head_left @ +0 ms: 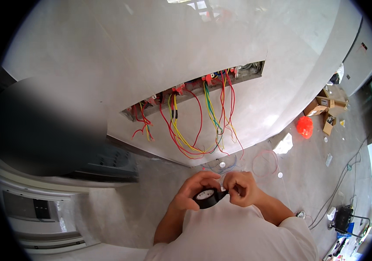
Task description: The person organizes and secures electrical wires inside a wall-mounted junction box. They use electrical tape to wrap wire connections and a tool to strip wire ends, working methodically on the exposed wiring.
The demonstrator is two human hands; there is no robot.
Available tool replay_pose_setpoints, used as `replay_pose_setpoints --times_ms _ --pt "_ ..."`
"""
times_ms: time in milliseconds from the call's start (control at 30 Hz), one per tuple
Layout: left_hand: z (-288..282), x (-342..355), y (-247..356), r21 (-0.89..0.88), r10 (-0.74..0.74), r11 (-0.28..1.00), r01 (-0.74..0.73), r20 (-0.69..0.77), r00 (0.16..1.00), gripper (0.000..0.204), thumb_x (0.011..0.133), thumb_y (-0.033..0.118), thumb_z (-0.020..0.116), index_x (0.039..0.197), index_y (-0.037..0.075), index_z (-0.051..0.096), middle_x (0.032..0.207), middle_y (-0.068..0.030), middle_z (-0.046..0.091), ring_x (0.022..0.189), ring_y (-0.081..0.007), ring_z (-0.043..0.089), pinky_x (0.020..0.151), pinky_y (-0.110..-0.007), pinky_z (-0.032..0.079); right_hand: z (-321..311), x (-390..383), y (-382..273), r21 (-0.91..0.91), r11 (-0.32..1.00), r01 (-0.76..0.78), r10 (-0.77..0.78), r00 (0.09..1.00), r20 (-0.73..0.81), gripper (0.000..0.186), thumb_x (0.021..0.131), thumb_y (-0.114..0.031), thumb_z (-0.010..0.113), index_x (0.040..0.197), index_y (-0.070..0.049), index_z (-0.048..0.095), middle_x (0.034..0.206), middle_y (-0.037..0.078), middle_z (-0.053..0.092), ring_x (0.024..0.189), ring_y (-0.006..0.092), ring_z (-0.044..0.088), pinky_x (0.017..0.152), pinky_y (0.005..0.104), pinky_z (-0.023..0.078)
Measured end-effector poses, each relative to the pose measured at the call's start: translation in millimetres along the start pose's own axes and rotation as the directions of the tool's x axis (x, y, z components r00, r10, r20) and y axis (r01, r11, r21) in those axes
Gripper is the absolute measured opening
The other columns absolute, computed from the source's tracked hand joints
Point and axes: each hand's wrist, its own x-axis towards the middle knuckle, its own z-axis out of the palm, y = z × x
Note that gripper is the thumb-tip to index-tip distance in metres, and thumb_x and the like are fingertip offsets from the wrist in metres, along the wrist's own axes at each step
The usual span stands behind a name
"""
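Note:
A roll of black electrical tape (207, 199) with a pale core is held in my left hand (191, 191), fingers curled round its side. My right hand (241, 189) pinches the loose end of the tape, and a short black strip spans between both hands. Beyond them, a long slot (194, 89) cut in the pale wall holds wiring boxes with red parts. Red wires (201, 114), yellow wires (178, 124) and green wires (210, 104) hang out of it in loops and bunches. Two yellow wires carry black wrapping near their upper ends.
On the floor lie a coil of red wire (265, 162), blue wire (225, 166) and a white block (284, 144). Farther right are an orange-red bag (304, 127), cardboard boxes (318, 107), a trailing cable (342, 174) and a black case (343, 217). A dark blurred shape (46, 126) covers the left.

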Motion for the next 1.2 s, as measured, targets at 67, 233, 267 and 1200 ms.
replay_pose_setpoints --times_ms 67,233,267,1200 --pt "0.9 5.3 4.2 -0.141 -0.049 0.988 0.058 0.068 0.996 0.118 0.062 0.028 0.088 0.158 -0.001 0.027 0.125 -0.0183 0.064 0.116 -0.0265 0.063 0.102 -0.034 0.048 -8.6 2.5 -2.7 0.444 0.882 -0.160 0.148 0.987 0.061 0.020 0.077 0.005 0.064 0.094 -0.005 0.058 0.092 0.007 0.061 0.066 0.0155 0.053 0.058 0.0276 0.042" --pt "9.4 13.7 7.1 -0.247 -0.066 0.966 0.081 0.065 0.996 0.123 0.063 0.026 0.079 0.164 0.001 0.012 0.131 -0.0235 0.060 0.121 -0.0339 0.060 0.107 -0.041 0.043 -27.7 21.2 -8.9 0.199 0.955 -0.221 0.144 0.929 0.341 0.038 0.090 -0.005 0.070 0.127 -0.002 0.061 0.126 0.011 0.056 0.091 0.0169 0.062 0.077 0.0287 0.051" --pt "8.5 15.1 7.2 -0.253 -0.088 0.963 0.092 0.026 0.996 0.123 0.063 0.028 0.079 0.163 0.001 0.013 0.132 -0.0234 0.060 0.123 -0.0342 0.060 0.107 -0.041 0.043 -25.1 20.7 -4.1 0.237 0.950 -0.203 0.111 0.931 0.349 0.038 0.090 -0.005 0.070 0.127 -0.002 0.061 0.129 0.011 0.054 0.091 0.0168 0.062 0.077 0.0290 0.052" --pt "-56.2 43.4 104.7 0.507 0.037 -0.848 -0.153 0.345 0.938 0.017 0.076 0.011 0.066 0.090 0.002 0.067 0.102 -0.0088 0.064 0.086 -0.0217 0.058 0.073 -0.035 0.044 -13.2 -4.6 23.9 0.591 0.764 -0.258 0.471 0.849 -0.238 0.023 0.098 -0.007 0.065 0.117 -0.003 0.052 0.106 0.017 0.070 0.059 0.0129 0.063 0.053 0.0227 0.049"
